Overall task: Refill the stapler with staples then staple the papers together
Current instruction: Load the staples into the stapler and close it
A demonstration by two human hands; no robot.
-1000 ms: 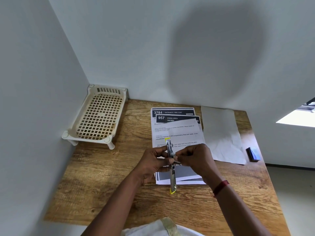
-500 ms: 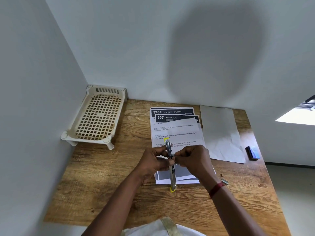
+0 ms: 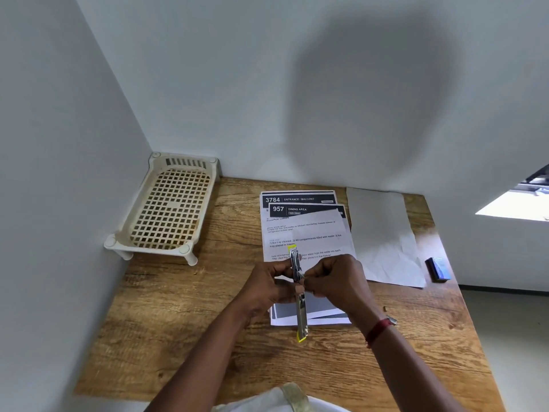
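A slim metal stapler (image 3: 302, 318) with yellow ends is swung fully open into one long bar above the printed papers (image 3: 300, 230). My left hand (image 3: 267, 288) grips it at the hinge from the left. My right hand (image 3: 335, 281) pinches at the same spot from the right; whether staples are between its fingers is hidden. The papers lie fanned in a loose stack on the wooden table (image 3: 178, 322). A small blue staple box (image 3: 438, 269) rests at the table's right edge.
A cream plastic lattice tray (image 3: 169, 209) on legs stands in the back left corner against the walls. A blank white sheet (image 3: 383, 239) lies right of the printed papers. Small staple bits (image 3: 391, 320) lie on the wood near my right wrist.
Both hands stay on the open stapler in nearly the same place. My right wrist has shifted slightly, uncovering a small metal bit on the table beside it.
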